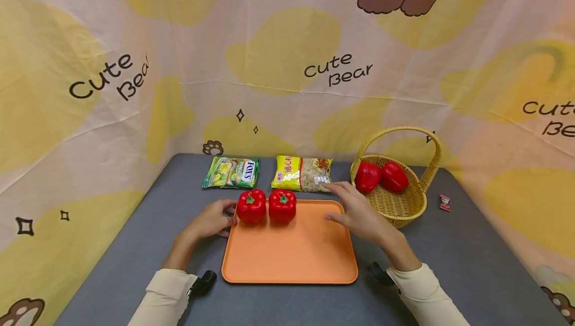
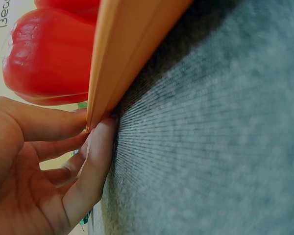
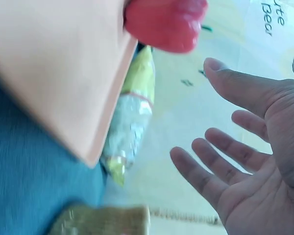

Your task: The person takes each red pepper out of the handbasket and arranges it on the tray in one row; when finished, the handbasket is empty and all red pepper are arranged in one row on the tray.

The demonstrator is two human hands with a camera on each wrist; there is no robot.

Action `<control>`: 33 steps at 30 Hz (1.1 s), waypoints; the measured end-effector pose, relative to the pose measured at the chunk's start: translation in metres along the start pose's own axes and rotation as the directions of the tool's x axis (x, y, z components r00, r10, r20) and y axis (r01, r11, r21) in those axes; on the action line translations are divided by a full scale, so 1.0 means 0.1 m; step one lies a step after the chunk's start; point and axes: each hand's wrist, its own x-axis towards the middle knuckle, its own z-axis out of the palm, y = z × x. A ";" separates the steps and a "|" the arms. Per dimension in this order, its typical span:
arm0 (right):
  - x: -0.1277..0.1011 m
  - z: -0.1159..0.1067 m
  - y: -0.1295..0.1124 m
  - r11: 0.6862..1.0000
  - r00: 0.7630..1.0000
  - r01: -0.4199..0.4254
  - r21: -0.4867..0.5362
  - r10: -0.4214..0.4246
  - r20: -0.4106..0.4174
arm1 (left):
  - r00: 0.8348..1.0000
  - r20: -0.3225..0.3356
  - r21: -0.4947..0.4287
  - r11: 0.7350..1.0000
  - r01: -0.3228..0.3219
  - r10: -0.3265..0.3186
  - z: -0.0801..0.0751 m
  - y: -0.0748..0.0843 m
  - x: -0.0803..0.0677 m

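From the head view, two red bell peppers (image 1: 266,206) sit at the far edge of the orange tray (image 1: 289,251); the left hand (image 1: 211,220) touches the tray's left corner, while the right hand (image 1: 359,211) hovers, fingers spread, near the wicker basket (image 1: 400,201). The left wrist view shows loosely bent fingers (image 2: 95,156) against the tray rim, gripping nothing. The right wrist view shows an empty, relaxed palm.

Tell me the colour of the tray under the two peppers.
The tray is plain orange, seen best in the head view.
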 end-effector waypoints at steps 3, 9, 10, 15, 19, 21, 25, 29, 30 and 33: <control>-0.07 -0.12 0.08 1.000 0.999 0.022 -0.005 -0.022 -0.038 | 1.000 -0.002 0.003 1.000 0.000 0.000 0.00 0.00 0.00; -0.21 -0.34 0.26 0.999 0.993 0.021 -0.027 -0.024 -0.116 | 1.000 -0.004 0.002 1.000 0.009 -0.009 0.00 0.01 0.00; -0.23 -0.37 0.28 0.999 0.992 0.013 -0.029 -0.017 -0.126 | 1.000 -0.002 0.003 1.000 0.010 -0.010 0.00 0.02 0.00; -0.28 -0.51 0.41 0.997 0.986 -0.022 -0.075 0.009 -0.166 | 1.000 -0.001 -0.002 1.000 0.016 -0.016 0.00 0.02 0.00; -0.27 -0.59 0.51 0.995 0.980 -0.061 -0.082 0.044 -0.195 | 1.000 0.000 -0.010 1.000 0.015 -0.015 0.00 0.02 0.00; -0.26 -0.63 0.55 0.994 0.977 -0.098 -0.047 0.087 -0.195 | 1.000 0.002 -0.010 1.000 0.015 -0.015 0.00 0.02 0.00; -0.24 -0.72 0.65 0.985 0.973 -0.163 0.054 0.170 -0.156 | 1.000 0.006 -0.009 1.000 0.014 -0.014 0.00 0.01 0.00; -0.20 -0.79 0.74 0.971 0.968 -0.210 0.112 0.223 -0.119 | 1.000 0.007 -0.008 1.000 0.014 -0.014 0.00 0.01 0.00; -0.19 -0.81 0.76 0.967 0.965 -0.225 0.119 0.238 -0.108 | 1.000 0.006 -0.009 1.000 0.015 -0.015 0.00 0.01 0.00; -0.16 -0.87 0.83 0.952 0.954 -0.277 0.128 0.288 -0.079 | 1.000 0.004 -0.008 1.000 0.016 -0.016 0.00 0.02 0.00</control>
